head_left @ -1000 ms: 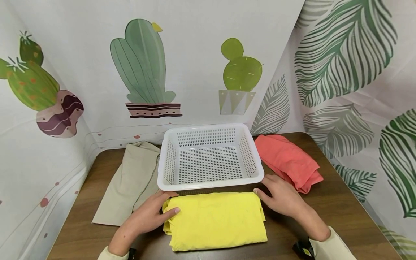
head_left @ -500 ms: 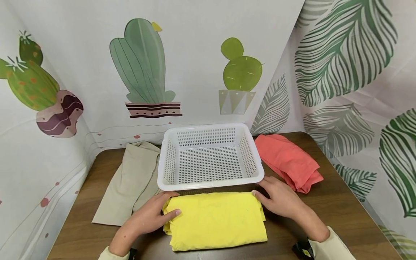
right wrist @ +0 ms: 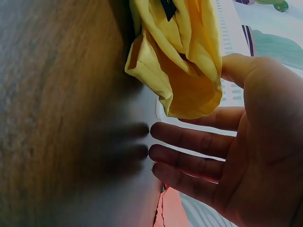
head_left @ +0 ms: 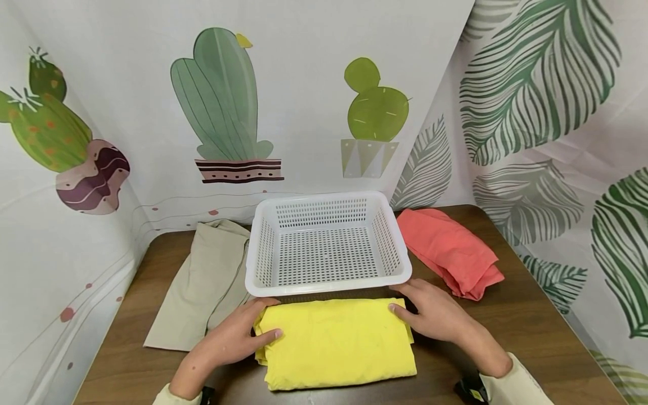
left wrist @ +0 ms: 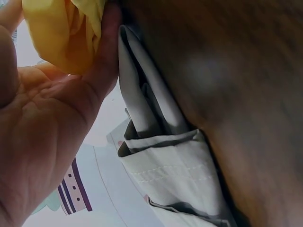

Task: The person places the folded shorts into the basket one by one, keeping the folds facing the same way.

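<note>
A folded yellow garment (head_left: pixel 336 346) lies flat on the table in front of a white plastic basket (head_left: pixel 326 292). At its left end, my left hand (head_left: pixel 230 337) grips the cloth, thumb on top and fingers round the far side; the left wrist view shows the yellow end (left wrist: pixel 71 38) between thumb and fingers. My right hand (head_left: pixel 437 312) is at the opposite end, its thumb over the far right corner. In the right wrist view its fingers (right wrist: pixel 191 142) are extended and spread beside layered yellow folds (right wrist: pixel 184 80), fingertips close to the table surface. A dark tag (right wrist: pixel 168 8) shows among the folds.
A folded grey-beige garment (head_left: pixel 202 287) lies left of the basket. To the basket's right is a folded coral-red garment (head_left: pixel 450 250). The brown wooden table (head_left: pixel 552 360) meets a white cloth backdrop (head_left: pixel 309 112) printed with cacti and leaves.
My right hand has shifted slightly left, bringing its thumb further over the yellow garment's corner. The left hand, the garment and the basket stay nearly where they were.
</note>
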A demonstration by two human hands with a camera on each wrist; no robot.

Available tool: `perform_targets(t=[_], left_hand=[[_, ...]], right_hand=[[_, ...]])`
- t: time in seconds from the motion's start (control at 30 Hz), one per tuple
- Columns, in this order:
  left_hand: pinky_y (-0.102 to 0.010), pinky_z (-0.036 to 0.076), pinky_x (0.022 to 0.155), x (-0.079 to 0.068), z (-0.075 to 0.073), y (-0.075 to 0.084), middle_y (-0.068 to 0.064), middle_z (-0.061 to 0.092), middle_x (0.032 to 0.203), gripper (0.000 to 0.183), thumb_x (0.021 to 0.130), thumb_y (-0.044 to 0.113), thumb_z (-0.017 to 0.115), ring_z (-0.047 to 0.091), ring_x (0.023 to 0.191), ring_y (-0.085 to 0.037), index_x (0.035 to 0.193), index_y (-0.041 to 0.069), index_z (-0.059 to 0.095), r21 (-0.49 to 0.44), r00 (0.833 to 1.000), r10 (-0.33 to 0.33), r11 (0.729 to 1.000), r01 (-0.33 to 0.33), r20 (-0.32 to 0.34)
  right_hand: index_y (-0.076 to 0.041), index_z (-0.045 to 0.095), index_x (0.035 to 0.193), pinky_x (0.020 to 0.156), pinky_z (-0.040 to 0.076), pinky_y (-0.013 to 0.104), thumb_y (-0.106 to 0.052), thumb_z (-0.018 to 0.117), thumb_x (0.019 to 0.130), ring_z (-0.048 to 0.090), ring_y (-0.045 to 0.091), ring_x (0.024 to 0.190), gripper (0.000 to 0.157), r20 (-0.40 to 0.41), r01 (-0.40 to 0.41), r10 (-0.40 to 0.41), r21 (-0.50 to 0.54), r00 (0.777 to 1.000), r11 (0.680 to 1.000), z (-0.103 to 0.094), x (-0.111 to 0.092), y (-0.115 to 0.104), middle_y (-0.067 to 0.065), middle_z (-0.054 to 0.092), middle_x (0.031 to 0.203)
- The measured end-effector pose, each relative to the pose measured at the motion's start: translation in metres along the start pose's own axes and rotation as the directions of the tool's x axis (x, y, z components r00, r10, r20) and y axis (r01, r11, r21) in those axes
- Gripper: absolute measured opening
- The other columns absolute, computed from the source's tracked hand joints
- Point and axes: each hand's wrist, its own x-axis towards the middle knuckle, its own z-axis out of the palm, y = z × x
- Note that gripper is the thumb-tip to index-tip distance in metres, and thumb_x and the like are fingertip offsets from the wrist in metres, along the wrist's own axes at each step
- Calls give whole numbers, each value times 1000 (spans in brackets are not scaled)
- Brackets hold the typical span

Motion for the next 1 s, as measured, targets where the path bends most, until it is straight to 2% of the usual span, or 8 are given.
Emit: perform_targets(t=[0.17, 0.57, 0.7, 1.0], left_hand=[[-37, 52, 99, 0, -1, 1, 16, 61, 125, 63, 98, 53, 73, 59, 115, -9, 146, 15, 56, -31, 1000, -10, 999, 11, 22], [-36, 52, 95, -1, 0, 3, 12, 62, 121, 70, 93, 51, 80, 59, 108, -9, 147, 14, 55, -14, 1000, -5, 1000, 5, 19], [-34, 52, 93, 0, 0, 3, 14, 62, 117, 71, 92, 50, 81, 59, 104, -7, 148, 16, 54, -38, 999, -24, 999, 25, 30], [-33, 53, 91, 1, 0, 4, 10, 65, 115, 74, 90, 48, 85, 62, 104, -9, 146, 10, 56, -108, 998, -46, 993, 49, 31]], right_hand=[[-10, 71, 134, 97, 57, 51, -39, 75, 99, 68, 26, 117, 46, 40, -17, 17, 7, 999, 1000, 0, -1, -2, 5, 71, 126], [-10, 69, 137, 101, 55, 51, -48, 73, 99, 65, 26, 122, 54, 97, -16, 12, 38, 995, 999, 0, -1, -3, 3, 69, 131], [-9, 68, 137, 102, 54, 52, -48, 72, 100, 64, 27, 124, 55, 110, -17, 10, 58, 994, 998, 0, -1, -3, 4, 69, 132], [-6, 67, 138, 103, 53, 54, -47, 73, 100, 64, 30, 126, 56, 121, 4, -16, 97, 992, 995, 1, -1, -3, 6, 68, 134]])
